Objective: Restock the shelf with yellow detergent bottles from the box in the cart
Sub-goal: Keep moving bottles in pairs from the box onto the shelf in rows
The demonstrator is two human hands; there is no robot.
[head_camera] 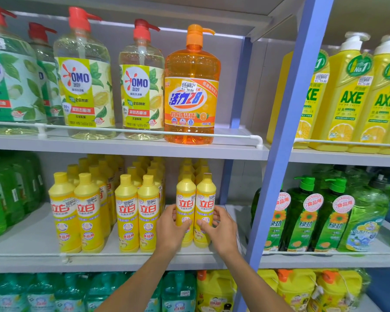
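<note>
Head view: at lower centre of the frame we have the left hand (170, 228) curled round one yellow detergent bottle (185, 212) and the right hand (221, 230) curled round its neighbour (205, 210), fingers partly closed on the bottle sides, thumbs across the labels. Both bottles stand upright, touching each other, at the front of the middle shelf (32, 239), with more of the same behind.

Our judgement of risk: a sideways nudge on release could tip one against the pair (136, 212) to its left, or forward over the thin front rail (122, 255).

The shelf board is smooth grey, bare at lower left. A blue upright (286, 131) divides bays; the box and cart are out of frame.
</note>
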